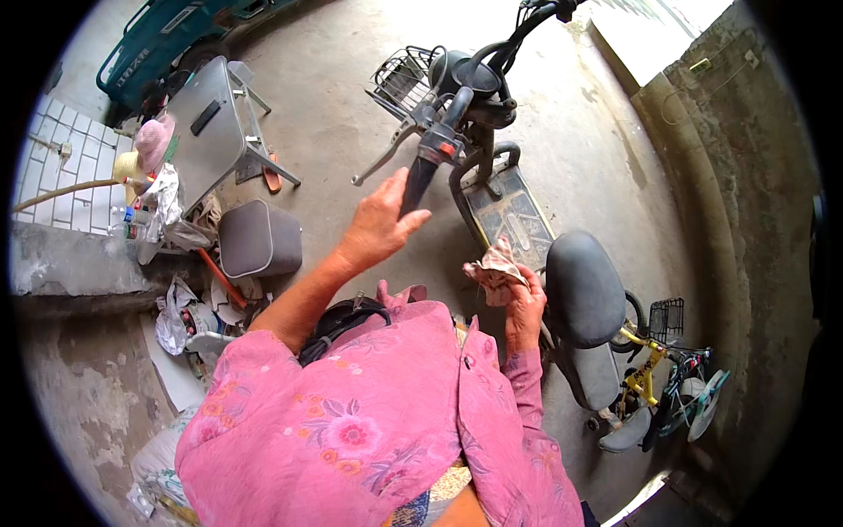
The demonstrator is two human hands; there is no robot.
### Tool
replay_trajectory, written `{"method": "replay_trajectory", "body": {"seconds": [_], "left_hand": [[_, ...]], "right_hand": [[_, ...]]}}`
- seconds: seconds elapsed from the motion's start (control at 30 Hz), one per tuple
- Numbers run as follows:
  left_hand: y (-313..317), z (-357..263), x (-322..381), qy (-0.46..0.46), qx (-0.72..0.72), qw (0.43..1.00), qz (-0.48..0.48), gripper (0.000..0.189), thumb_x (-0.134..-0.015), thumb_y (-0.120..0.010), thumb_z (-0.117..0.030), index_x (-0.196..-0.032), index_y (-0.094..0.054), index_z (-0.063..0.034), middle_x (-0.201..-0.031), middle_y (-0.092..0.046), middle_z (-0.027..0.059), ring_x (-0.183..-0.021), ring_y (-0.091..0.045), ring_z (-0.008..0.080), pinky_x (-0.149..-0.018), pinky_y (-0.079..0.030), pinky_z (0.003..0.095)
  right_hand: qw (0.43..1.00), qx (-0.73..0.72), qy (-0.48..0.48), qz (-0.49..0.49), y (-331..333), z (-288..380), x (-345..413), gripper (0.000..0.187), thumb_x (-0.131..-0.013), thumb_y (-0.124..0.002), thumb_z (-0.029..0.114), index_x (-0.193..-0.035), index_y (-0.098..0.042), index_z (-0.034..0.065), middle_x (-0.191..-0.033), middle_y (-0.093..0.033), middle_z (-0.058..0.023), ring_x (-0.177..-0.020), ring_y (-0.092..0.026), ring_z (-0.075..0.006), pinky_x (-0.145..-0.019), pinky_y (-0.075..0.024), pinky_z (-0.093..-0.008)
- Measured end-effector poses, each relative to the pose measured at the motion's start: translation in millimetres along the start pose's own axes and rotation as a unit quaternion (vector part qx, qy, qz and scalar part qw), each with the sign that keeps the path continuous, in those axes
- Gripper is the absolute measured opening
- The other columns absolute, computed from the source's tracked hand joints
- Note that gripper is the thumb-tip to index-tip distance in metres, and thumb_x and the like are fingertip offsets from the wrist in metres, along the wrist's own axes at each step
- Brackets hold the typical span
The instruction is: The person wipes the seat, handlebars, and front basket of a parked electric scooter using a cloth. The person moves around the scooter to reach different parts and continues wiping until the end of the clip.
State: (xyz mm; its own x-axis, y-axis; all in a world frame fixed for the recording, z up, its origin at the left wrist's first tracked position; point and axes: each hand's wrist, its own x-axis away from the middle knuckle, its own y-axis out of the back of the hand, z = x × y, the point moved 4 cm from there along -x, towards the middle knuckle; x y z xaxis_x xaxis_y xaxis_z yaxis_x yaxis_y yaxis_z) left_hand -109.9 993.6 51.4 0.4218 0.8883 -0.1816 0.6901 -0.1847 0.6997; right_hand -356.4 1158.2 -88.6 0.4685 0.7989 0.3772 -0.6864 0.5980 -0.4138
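Note:
My left hand [377, 227] is at the end of the black handlebar grip [419, 186] of an electric scooter, its thumb stretched out below the grip. The fingertips are hidden behind the grip. A brake lever [388, 153] and a switch housing with a red button [446, 149] sit just beyond. In my right hand [525, 304] is a crumpled, patterned cloth [498, 269], pinched between thumb and fingers. The cloth is held over the near end of the footboard [510, 207], beside the black seat [585, 290].
Left stands a folding table [209, 135] with a dark phone-like object and hats; a grey bin [260, 238] is beside it. A wire basket [403, 78] is at the scooter's front. A small yellow bicycle [649, 372] stands right, near the wall [744, 165]. A teal cargo tricycle [148, 49] is far left.

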Motion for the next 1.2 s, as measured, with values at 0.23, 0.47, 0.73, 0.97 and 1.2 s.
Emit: {"method": "replay_trajectory", "body": {"seconds": [0.23,0.47,0.73,0.97,1.2], "left_hand": [[-24,27,-15,0.122,0.301,0.945,0.032,0.057,-0.096,-0.058,-0.028,-0.139,-0.037,0.0036,-0.129,-0.053,0.0177,-0.114,-0.054,0.0259,-0.098,-0.041,0.0342],[-26,27,-13,0.108,0.436,0.891,0.057,0.064,-0.101,-0.048,-0.035,-0.149,-0.024,-0.0002,-0.137,-0.046,0.0069,-0.121,-0.044,0.0116,-0.103,-0.033,0.0255],[-39,41,-11,0.159,0.342,0.926,-0.021,0.066,-0.099,-0.048,-0.045,-0.14,-0.038,0.0053,-0.13,-0.051,0.015,-0.117,-0.048,0.0196,-0.1,-0.037,0.029],[-36,33,-12,0.156,0.358,0.921,-0.008,0.069,-0.097,-0.046,-0.053,-0.137,-0.043,0.0036,-0.118,-0.058,0.0081,-0.105,-0.054,0.0132,-0.092,-0.043,0.0265],[-31,26,-13,0.124,0.335,0.934,-0.03,0.067,-0.099,-0.041,-0.054,-0.133,-0.047,0.0036,-0.111,-0.061,0.0071,-0.1,-0.055,0.0109,-0.087,-0.043,0.0232]], "right_hand": [[0.987,-0.025,-0.115,0.106,-119,13,-21,0.031,-0.088,-0.053,-0.003,-0.119,-0.055,-0.0024,-0.106,-0.065,-0.0116,-0.094,-0.064,-0.0173,-0.081,-0.0516,-0.0278],[0.964,-0.15,-0.114,0.189,-190,16,-59,0.031,-0.088,-0.053,-0.001,-0.119,-0.055,-0.0024,-0.102,-0.066,-0.0105,-0.085,-0.064,-0.0157,-0.077,-0.051,-0.0259],[0.923,0.087,-0.131,0.35,-194,6,-30,0.012,-0.086,-0.053,0.006,-0.093,-0.061,0.0004,-0.071,-0.058,-0.0008,-0.058,-0.052,-0.0082,-0.051,-0.0443,-0.0254],[0.916,0.073,-0.171,0.355,-185,19,-29,0.021,-0.083,-0.051,0.002,-0.097,-0.065,-0.0028,-0.074,-0.063,-0.001,-0.059,-0.055,-0.0064,-0.05,-0.0439,-0.0224],[0.964,0.076,0.052,0.25,-180,98,-45,0.028,-0.085,-0.051,-0.006,-0.111,-0.062,-0.0036,-0.086,-0.066,-0.0032,-0.069,-0.059,-0.007,-0.059,-0.0478,-0.0214]]}}
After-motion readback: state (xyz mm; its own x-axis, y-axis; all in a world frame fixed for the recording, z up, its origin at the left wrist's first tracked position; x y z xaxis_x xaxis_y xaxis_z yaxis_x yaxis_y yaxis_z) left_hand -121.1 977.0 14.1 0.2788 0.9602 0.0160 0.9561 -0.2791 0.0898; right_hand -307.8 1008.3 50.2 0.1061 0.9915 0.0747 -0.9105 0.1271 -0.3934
